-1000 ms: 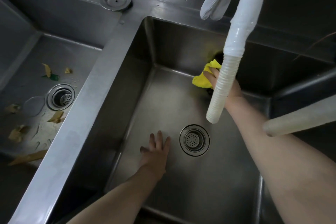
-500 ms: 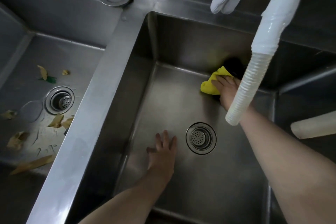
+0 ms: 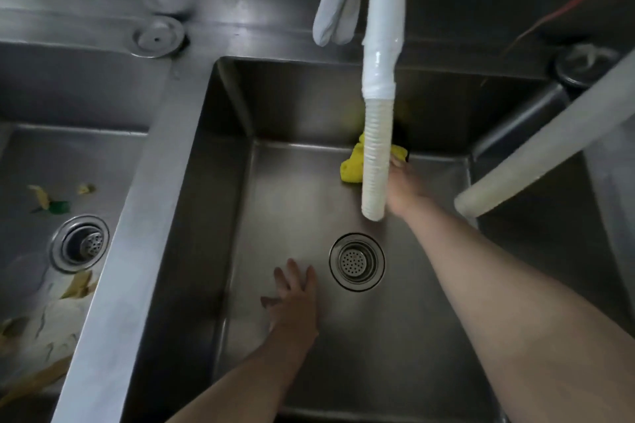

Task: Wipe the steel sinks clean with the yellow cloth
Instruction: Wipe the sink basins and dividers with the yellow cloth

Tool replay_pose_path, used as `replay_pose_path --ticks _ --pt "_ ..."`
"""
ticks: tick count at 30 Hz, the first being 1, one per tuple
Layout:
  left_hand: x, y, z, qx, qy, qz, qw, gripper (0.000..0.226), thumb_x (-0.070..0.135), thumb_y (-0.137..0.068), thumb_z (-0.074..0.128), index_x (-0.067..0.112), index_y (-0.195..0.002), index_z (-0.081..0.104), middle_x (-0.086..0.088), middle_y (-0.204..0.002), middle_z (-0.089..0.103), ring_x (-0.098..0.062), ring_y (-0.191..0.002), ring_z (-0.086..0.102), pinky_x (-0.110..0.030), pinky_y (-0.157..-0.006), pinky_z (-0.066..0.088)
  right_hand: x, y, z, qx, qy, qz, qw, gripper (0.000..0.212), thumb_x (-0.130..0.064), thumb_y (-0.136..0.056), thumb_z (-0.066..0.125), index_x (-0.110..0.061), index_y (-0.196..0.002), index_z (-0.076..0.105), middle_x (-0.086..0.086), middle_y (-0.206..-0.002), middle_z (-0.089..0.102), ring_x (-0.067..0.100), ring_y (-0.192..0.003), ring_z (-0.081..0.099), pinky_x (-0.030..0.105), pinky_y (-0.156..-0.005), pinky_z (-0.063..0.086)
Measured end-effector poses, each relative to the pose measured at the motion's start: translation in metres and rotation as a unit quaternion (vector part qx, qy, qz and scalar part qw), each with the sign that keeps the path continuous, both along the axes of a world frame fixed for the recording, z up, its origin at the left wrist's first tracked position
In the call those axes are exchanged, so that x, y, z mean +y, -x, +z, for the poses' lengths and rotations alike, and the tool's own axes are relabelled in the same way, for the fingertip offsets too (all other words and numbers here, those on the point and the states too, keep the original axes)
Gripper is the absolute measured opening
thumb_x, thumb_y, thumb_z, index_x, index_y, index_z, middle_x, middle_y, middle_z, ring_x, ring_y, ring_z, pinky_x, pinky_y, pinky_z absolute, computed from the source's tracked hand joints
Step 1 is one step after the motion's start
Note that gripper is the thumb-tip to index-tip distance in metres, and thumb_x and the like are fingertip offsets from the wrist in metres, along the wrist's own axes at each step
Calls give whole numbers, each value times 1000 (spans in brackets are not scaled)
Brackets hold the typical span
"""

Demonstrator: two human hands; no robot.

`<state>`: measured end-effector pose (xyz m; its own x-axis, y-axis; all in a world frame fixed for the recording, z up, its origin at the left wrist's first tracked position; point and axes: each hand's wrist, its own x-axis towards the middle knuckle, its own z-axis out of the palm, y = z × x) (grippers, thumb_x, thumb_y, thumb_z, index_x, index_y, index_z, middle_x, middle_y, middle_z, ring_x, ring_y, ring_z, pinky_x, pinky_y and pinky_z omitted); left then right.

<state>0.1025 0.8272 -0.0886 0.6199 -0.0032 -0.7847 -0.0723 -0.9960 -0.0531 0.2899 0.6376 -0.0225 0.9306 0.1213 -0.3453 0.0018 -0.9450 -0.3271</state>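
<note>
Two hands work here — our right hand (image 3: 403,187) presses the yellow cloth (image 3: 354,166) into the sink's (image 3: 395,354) far corner, fingers hidden by the hose (image 3: 376,161) — our left hand (image 3: 295,299) lies flat, steadying us.

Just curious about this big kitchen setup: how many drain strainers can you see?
2: one drain strainer in the middle sink's floor beside the left hand, another in the littered left sink. The right basin's floor is mostly hidden.

sink (image 3: 429,336): brushed steel, dull sheen | cloth (image 3: 351,168): soft yellow fabric | hose (image 3: 376,161): ribbed white plastic, glossy above
</note>
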Motion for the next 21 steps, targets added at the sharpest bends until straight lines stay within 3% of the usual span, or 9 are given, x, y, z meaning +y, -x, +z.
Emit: replay_pose_path --ticks 2,4,6,7,9,11,14,17,21 --pt "-2 -2 2 8 -3 11 1000 114 41 -86 72 21 -156 -15 -18 -160 -25 -45 -149 -11 -61 -107 36 -3 -6 -11 -12 32 24 999 50 -34 -106 29 -24 -155 25 4 -164 16 29 -149 17 39 -120 15" --pt "-5 -2 5 13 0 18 1000 110 36 -88 70 21 -156 -15 -17 -160 -26 -44 -149 -13 -61 -108 34 -12 -10 -32 7 63 67 996 53 -31 -104 32 -20 -156 25 6 -164 15 28 -150 15 34 -121 14" --pt "-4 -2 7 10 1 17 1000 108 33 -89 68 20 -156 -16 -16 -160 -26 -44 -149 -14 -61 -109 33 -27 -15 -65 -20 88 93 992 58 -36 -98 35 -11 -150 36 5 -160 27 23 -146 27 4 -107 19" --pt "-4 -1 8 11 0 20 1000 106 31 -90 67 21 -156 -16 -16 -160 -27 -44 -149 -14 -61 -110 32 -34 -17 -77 -42 99 83 991 65 -46 -90 32 -17 -146 42 0 -156 36 20 -142 35 1 -101 19" --pt "-3 1 6 9 -1 31 999 103 31 -92 64 22 -156 -15 -14 -161 -27 -42 -149 -15 -62 -111 31 -34 -13 -73 9 56 71 996 61 -43 -85 35 -24 -142 47 -1 -153 39 25 -140 38 21 -109 30" --pt "-3 0 2 5 -4 36 999 105 35 -91 66 24 -156 -15 -12 -161 -27 -41 -149 -15 -60 -110 33 -32 -4 -45 -9 38 104 994 52 -22 -97 41 -17 -149 39 6 -159 27 33 -145 26 40 -118 24" --pt "-2 1 -6 -11 -18 18 1000 116 47 -83 72 26 -155 -16 -11 -161 -26 -39 -150 -11 -55 -107 39 -37 10 -12 -34 66 133 988 48 -17 -106 32 -20 -154 27 4 -165 9 27 -150 12 36 -121 12" --pt "1 7 -9 -26 -21 12 999 119 52 -83 72 25 -155 -19 -12 -161 -27 -39 -150 -11 -51 -110 37 -44 9 -18 -66 60 158 983 45 -15 -106 35 -13 -151 34 7 -162 21 27 -148 18 37 -119 18" --pt "3 14 -11 -44 -4 21 999 116 52 -84 70 28 -154 -20 -10 -161 -27 -36 -151 -11 -50 -116 29 -45 4 -29 -63 75 187 978 44 -22 -106 27 -22 -149 33 4 -163 15 29 -150 11 47 -118 18"
